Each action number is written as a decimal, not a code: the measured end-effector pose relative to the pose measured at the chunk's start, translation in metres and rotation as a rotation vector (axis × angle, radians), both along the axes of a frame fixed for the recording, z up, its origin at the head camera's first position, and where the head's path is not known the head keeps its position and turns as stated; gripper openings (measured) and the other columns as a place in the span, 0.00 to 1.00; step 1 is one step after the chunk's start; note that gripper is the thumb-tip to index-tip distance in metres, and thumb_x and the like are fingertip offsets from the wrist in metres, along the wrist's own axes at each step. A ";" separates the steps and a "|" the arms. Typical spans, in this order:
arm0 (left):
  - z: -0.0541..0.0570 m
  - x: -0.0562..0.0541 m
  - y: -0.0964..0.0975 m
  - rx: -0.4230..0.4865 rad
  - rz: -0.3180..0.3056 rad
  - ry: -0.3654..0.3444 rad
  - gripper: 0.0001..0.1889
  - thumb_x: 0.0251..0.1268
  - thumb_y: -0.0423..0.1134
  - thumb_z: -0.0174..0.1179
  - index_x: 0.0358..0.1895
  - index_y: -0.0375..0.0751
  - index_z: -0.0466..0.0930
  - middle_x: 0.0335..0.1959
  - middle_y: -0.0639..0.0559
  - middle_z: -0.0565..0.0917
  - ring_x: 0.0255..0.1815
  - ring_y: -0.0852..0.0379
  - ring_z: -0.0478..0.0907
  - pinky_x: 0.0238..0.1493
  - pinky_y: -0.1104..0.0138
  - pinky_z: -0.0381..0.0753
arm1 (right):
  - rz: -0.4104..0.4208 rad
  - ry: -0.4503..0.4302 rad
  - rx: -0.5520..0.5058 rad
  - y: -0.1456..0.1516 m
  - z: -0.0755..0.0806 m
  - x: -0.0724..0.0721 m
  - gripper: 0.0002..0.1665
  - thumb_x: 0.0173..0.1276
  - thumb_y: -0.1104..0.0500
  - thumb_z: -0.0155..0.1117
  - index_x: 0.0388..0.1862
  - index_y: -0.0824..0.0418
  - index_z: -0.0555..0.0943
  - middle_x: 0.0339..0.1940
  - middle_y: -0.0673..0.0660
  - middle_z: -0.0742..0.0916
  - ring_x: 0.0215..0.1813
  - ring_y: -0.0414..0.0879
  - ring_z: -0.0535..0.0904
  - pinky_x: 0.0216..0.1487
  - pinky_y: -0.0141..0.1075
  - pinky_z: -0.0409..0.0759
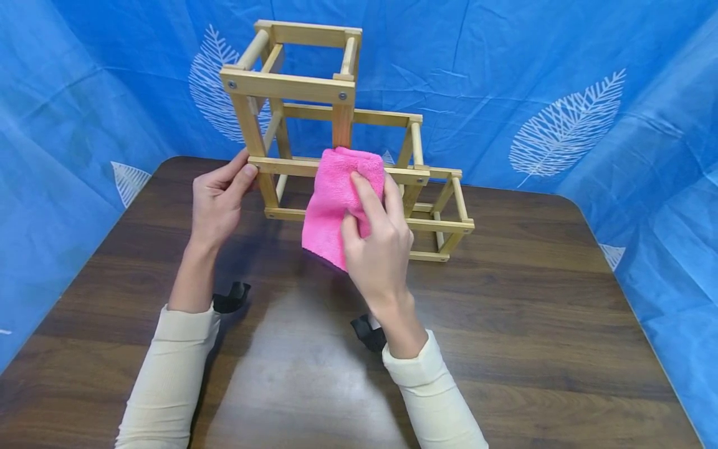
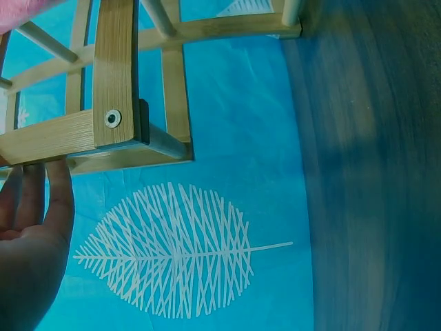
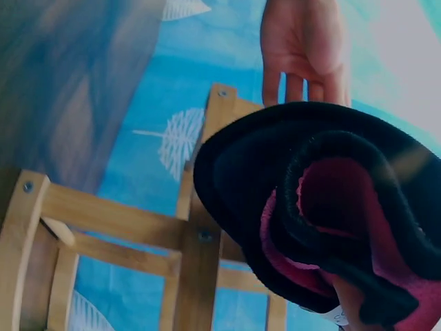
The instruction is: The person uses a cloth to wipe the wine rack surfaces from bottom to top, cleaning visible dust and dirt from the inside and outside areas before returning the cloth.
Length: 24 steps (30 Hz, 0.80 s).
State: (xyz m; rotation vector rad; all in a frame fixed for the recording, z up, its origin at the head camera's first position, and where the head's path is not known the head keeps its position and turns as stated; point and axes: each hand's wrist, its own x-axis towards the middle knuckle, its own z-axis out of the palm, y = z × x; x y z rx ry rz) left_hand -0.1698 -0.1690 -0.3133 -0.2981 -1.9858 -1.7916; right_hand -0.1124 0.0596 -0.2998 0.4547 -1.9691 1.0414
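Note:
A stepped wooden rack [image 1: 288, 85] of pale bars and round dowels stands on the table. At its left side my left hand [image 1: 221, 199] pinches the front corner post between thumb and fingers, where the middle bar meets it. My right hand [image 1: 381, 249] holds a folded pink cloth [image 1: 331, 206] against the rack's middle upright, below the top tier, its fingers bent into the fabric. The cloth hides part of the middle bar and hangs to a dark-edged corner. In the right wrist view the cloth's black trim [image 3: 241, 158] fills the centre, with the rack's bars [image 3: 114, 217] beside it.
The dark wood-grain table [image 1: 527, 312] extends to both sides and in front of the rack. Behind it hangs a blue curtain [image 1: 465, 62] with white leaf prints, close to the rack's back. Black straps [image 1: 230, 299] show near both wrists.

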 end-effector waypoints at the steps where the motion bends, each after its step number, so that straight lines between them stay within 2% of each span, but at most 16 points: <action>1: -0.001 -0.001 0.000 0.003 -0.002 0.012 0.18 0.71 0.31 0.57 0.63 0.41 0.77 0.57 0.38 0.81 0.50 0.60 0.83 0.49 0.69 0.81 | -0.008 0.003 -0.003 0.002 0.001 0.000 0.26 0.58 0.72 0.64 0.58 0.65 0.82 0.59 0.64 0.79 0.53 0.53 0.78 0.39 0.47 0.85; 6: -0.002 -0.002 0.001 0.017 -0.013 0.034 0.18 0.71 0.30 0.57 0.62 0.40 0.77 0.56 0.37 0.81 0.48 0.61 0.84 0.49 0.69 0.81 | -0.049 -0.005 -0.009 0.015 0.008 0.001 0.25 0.57 0.71 0.63 0.56 0.65 0.83 0.56 0.64 0.81 0.50 0.53 0.79 0.36 0.48 0.82; 14: -0.001 -0.002 0.001 0.035 -0.028 0.033 0.18 0.71 0.31 0.57 0.62 0.39 0.78 0.56 0.38 0.81 0.49 0.60 0.84 0.50 0.67 0.81 | -0.087 -0.088 -0.010 0.038 0.021 0.004 0.26 0.56 0.71 0.63 0.56 0.64 0.83 0.55 0.63 0.82 0.53 0.53 0.78 0.42 0.49 0.80; 20: -0.002 -0.002 0.001 0.025 -0.014 0.063 0.18 0.71 0.28 0.57 0.62 0.38 0.77 0.55 0.37 0.82 0.47 0.62 0.84 0.48 0.70 0.81 | -0.140 -0.072 -0.021 0.047 0.025 0.005 0.26 0.56 0.70 0.65 0.57 0.64 0.83 0.53 0.64 0.82 0.51 0.53 0.79 0.41 0.49 0.81; 24: -0.003 -0.002 -0.001 0.026 -0.010 0.056 0.18 0.71 0.29 0.57 0.62 0.39 0.77 0.55 0.38 0.81 0.48 0.62 0.84 0.48 0.71 0.81 | -0.197 -0.065 -0.046 0.054 0.029 0.007 0.26 0.56 0.69 0.65 0.57 0.61 0.84 0.53 0.63 0.82 0.51 0.51 0.80 0.40 0.50 0.82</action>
